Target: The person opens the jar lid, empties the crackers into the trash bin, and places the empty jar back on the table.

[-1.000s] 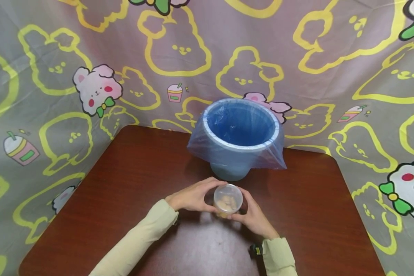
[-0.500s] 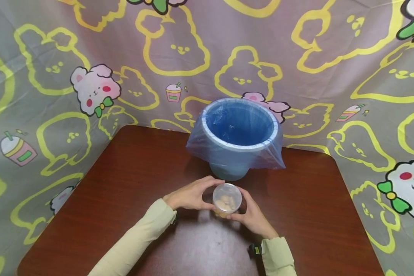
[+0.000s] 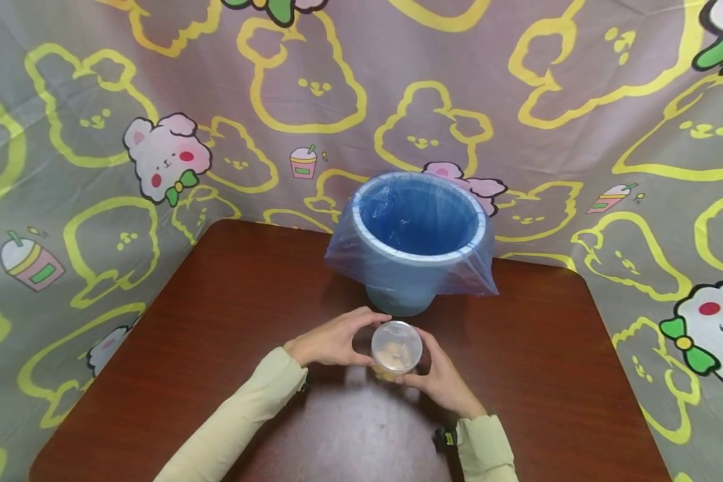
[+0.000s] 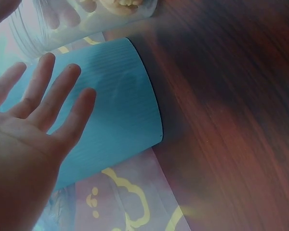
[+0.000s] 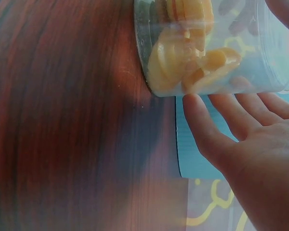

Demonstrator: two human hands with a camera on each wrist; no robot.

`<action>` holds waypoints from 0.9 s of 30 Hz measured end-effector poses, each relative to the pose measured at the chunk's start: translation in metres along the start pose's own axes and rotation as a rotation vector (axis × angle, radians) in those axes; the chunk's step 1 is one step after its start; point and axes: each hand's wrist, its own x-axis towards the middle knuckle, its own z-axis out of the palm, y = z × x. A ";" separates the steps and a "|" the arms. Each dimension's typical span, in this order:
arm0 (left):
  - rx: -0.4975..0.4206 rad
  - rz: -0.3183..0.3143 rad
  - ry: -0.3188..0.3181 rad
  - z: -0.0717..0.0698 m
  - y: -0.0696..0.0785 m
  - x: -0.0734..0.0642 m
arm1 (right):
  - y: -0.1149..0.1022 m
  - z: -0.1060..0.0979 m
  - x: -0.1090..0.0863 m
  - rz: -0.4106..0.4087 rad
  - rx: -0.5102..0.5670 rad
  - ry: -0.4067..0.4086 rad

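Note:
A clear plastic jar (image 3: 397, 347) with pale yellow, rounded pieces (image 5: 183, 57) inside stands upright on the table, its round top facing up. My left hand (image 3: 333, 340) holds the jar from the left, thumb in front and forefinger at the back of the rim. In the left wrist view its other fingers (image 4: 62, 94) are spread beside the jar. From the right, my right hand (image 3: 447, 380) holds the jar, thumb at the front; in the right wrist view fingertips (image 5: 191, 103) lie along its side.
Just behind the jar is a blue trash bin (image 3: 400, 300) with a translucent blue liner (image 3: 361, 258) folded over its rim. The dark red-brown table (image 3: 217, 321) has curtains (image 3: 175, 80) with cartoon rabbits along its back and sides.
The view shifts very slightly. Both hands stay around the jar, which remains in place.

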 end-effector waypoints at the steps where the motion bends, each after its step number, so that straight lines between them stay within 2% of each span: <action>1: 0.001 0.000 0.001 0.000 0.000 0.000 | 0.000 0.000 0.000 0.002 0.003 0.000; 19: 0.010 -0.014 0.000 0.001 0.000 0.002 | 0.000 0.000 -0.001 -0.006 0.024 -0.011; 27: 0.036 0.018 0.009 0.002 0.001 0.004 | 0.000 -0.001 -0.001 -0.016 0.012 -0.015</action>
